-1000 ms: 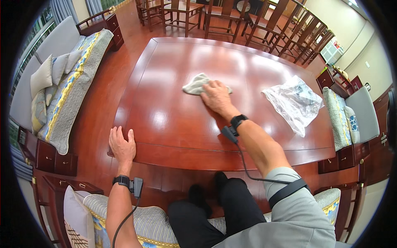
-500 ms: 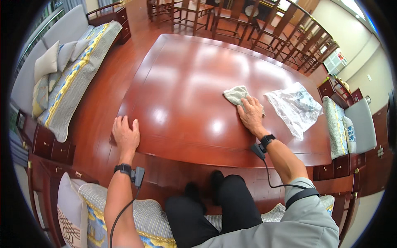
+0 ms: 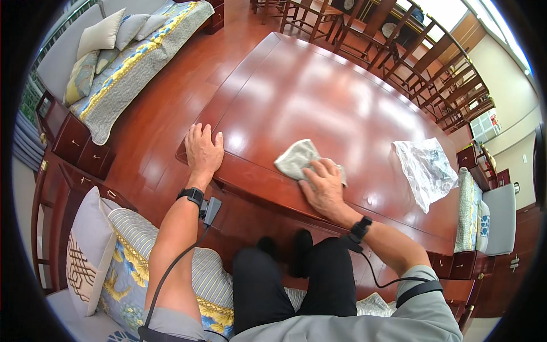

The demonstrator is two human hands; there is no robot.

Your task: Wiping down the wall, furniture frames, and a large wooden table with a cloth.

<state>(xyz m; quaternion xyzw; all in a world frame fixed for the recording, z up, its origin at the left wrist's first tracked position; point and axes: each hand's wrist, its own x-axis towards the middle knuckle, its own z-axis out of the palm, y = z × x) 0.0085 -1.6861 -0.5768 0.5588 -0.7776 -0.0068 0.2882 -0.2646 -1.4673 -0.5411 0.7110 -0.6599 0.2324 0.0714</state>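
Note:
A pale grey-green cleaning cloth (image 3: 299, 160) lies spread on the glossy red-brown wooden table (image 3: 273, 108), close to its near edge. My right hand (image 3: 325, 187) presses down on the cloth, fingers curled over its right part and hiding some of it. At the table's near left corner, my left hand (image 3: 204, 151) rests on the top with its fingers stretched out and nothing in it. Both wrists wear black straps with a small cabled device.
A crumpled clear plastic bag (image 3: 426, 171) sits on the table's right part. Wooden chairs (image 3: 421, 62) line the far side. Cushioned sofas stand at left (image 3: 137, 68) and right (image 3: 498, 222), another beneath me. Small drawer cabinets (image 3: 80, 142) flank the left sofa.
The cloth and my right hand have moved toward me and left, to the table's near edge. My left hand stays at the corner. The whole view has turned and shifted.

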